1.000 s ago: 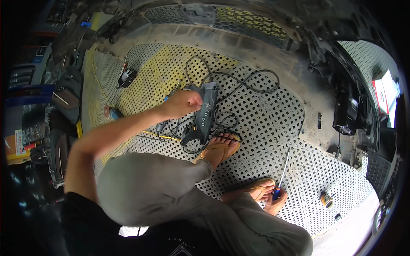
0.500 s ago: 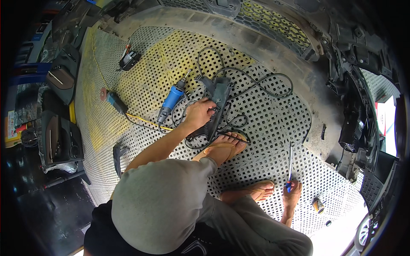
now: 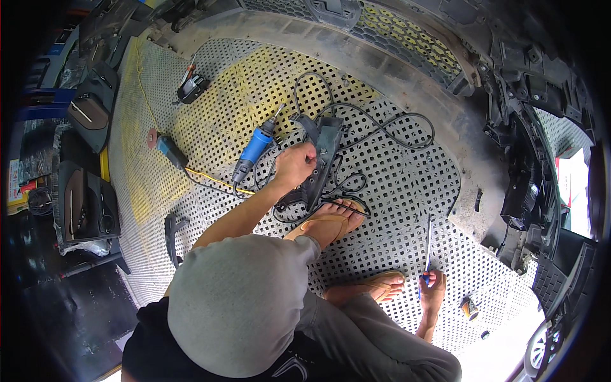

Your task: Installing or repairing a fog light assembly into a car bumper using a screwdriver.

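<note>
A dark plastic part (image 3: 328,143) lies on the perforated floor mat in front of my feet, a loop of black cable around it. My left hand (image 3: 296,166) is closed at the part's left edge, fingers curled and pressed together. Whatever sits between the fingertips is hidden. At the right, low over the mat, my right hand (image 3: 433,290) is wrapped around the blue handle of a long screwdriver (image 3: 428,245), its shaft pointing away from me. A blue straight grinder (image 3: 254,153) lies just left of the plastic part.
A large dark bumper (image 3: 407,63) curves around the far and right sides. A corded grinder (image 3: 170,153) lies at left, a black case (image 3: 193,88) beyond it, and a black bracket (image 3: 170,235) nearer. Door panels (image 3: 89,207) stand far left. A small can (image 3: 470,309) sits right.
My left hand's fingers have curled in from lying stretched over the plastic part. My right hand has turned slightly, still gripping the screwdriver. The whole view has shifted a little.
</note>
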The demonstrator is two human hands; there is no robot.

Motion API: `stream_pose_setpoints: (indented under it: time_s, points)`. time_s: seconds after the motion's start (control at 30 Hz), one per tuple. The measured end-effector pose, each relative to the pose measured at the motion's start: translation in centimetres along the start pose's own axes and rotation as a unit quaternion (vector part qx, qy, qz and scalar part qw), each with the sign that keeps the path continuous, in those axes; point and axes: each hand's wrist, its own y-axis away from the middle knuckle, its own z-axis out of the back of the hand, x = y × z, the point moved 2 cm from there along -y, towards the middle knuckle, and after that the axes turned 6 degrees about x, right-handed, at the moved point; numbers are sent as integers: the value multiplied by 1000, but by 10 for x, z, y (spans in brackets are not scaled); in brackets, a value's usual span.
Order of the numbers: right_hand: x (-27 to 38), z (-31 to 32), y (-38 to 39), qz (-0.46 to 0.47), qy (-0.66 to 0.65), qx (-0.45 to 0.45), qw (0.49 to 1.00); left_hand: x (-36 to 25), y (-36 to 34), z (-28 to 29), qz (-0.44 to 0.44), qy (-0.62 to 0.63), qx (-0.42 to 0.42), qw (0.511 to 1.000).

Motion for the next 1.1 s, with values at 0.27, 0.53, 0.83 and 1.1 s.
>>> stream_pose_setpoints:
  time_s: [0.27,0.53,0.83,1.1]
  points:
    - [3,0,-2,-5,-9,-11,1000,-9,-13,-22,79,8,-53,995]
    - [2,-5,2,-52,-37,-41,997,9,-6,-14,56,-8,-31,998]
    - [22,4,7,-85,50,-43,994,-10,-10,-11,-242,-188,-15,952]
    - [6,-6,16,-58,28,-81,995,2,-9,2,-300,-151,21,942]
